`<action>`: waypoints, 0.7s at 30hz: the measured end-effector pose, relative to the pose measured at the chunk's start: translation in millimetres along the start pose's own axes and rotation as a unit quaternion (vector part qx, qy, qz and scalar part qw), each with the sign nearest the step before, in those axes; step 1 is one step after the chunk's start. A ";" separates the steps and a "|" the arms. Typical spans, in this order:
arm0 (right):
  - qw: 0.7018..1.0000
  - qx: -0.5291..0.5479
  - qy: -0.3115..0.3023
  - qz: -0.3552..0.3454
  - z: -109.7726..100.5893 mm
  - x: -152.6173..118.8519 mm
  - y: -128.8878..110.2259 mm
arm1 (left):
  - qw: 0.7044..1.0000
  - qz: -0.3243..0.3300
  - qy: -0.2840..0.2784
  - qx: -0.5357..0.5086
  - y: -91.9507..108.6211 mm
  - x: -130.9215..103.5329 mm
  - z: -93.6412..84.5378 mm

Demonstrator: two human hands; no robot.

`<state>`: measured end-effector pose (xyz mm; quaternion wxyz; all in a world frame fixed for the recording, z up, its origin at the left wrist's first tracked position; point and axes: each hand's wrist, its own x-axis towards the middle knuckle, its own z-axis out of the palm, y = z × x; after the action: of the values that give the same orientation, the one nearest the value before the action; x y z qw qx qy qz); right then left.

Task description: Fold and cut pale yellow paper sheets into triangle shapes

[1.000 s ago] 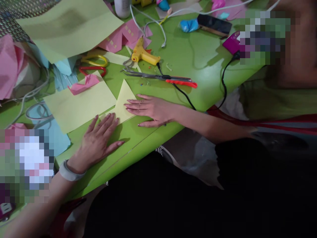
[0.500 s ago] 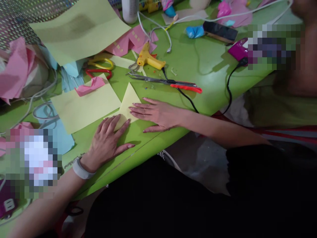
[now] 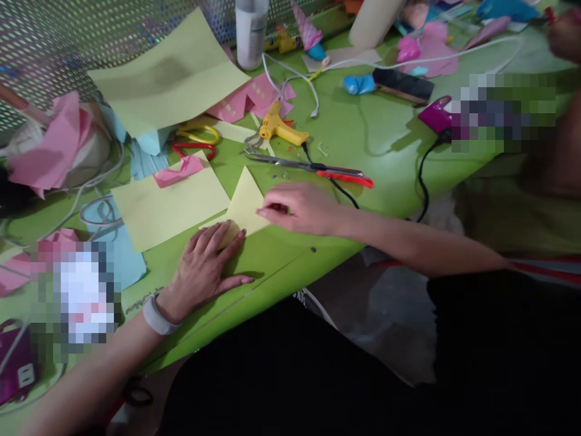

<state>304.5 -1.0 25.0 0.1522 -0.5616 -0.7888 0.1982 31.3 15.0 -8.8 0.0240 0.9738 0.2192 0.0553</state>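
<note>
A folded piece of yellow paper (image 3: 246,206) with a pointed top lies on the green table (image 3: 290,266). My left hand (image 3: 204,260) rests flat on its lower left part, fingers stretched and thumb spread out on the table. At the right edge of the paper, my right hand (image 3: 302,208) is closed, with thumb and curled fingers pinched at that edge. The hand covers the paper's right corner. Just left of the fold lies a flat yellow sheet (image 3: 170,209) with a crumpled pink paper piece (image 3: 179,172) on it.
Beyond my hands lie tweezers (image 3: 290,162), a red-handled tool (image 3: 347,178), a yellow glue gun (image 3: 281,127) and scissors (image 3: 197,134). A white bottle (image 3: 251,36) stands at the back. Cables cross the table. Another person's arm is at the right.
My right hand has gone from lying flat with spread fingers to closed at the paper's right edge. My left hand stays flat on the paper. The view has shifted slightly.
</note>
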 end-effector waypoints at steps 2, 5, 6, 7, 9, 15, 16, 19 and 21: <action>0.987 0.063 -0.140 0.050 1.4 23.0 -20.1 | 1.000 -0.001 -0.003 0.011 0.9 -0.5 -0.5; 0.922 0.154 -0.338 0.107 7.0 49.7 -30.5 | 1.000 -0.002 -0.005 0.025 2.3 -1.7 -0.3; 0.903 0.176 -0.373 0.120 9.0 55.3 -29.3 | 1.000 -0.003 -0.005 0.027 2.6 -2.1 0.0; 0.889 0.193 -0.394 0.130 10.8 59.2 -26.8 | 1.000 -0.006 -0.005 0.028 2.9 -2.4 0.4; 0.872 0.215 -0.416 0.144 13.2 63.4 -21.0 | 1.000 -0.011 -0.008 0.025 3.2 -2.8 1.0; 0.862 0.198 -0.435 0.168 12.6 68.7 -15.6 | 1.000 -0.011 -0.009 0.013 2.6 -2.3 0.6; 0.864 0.195 -0.433 0.167 12.4 69.8 -15.0 | 1.000 -0.010 -0.011 0.011 2.2 -1.9 0.3; 0.869 0.195 -0.423 0.164 13.1 73.4 -10.6 | 1.000 -0.011 -0.012 -0.002 0.8 -0.5 -0.4; 0.870 0.195 -0.423 0.161 13.1 75.0 -6.6 | 1.000 -0.013 -0.009 -0.006 0.0 0.4 -0.8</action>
<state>268.8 66.2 18.1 -0.1234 -0.5024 -0.6212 0.5887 31.6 15.2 -8.0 0.0326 0.9712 0.2312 0.0472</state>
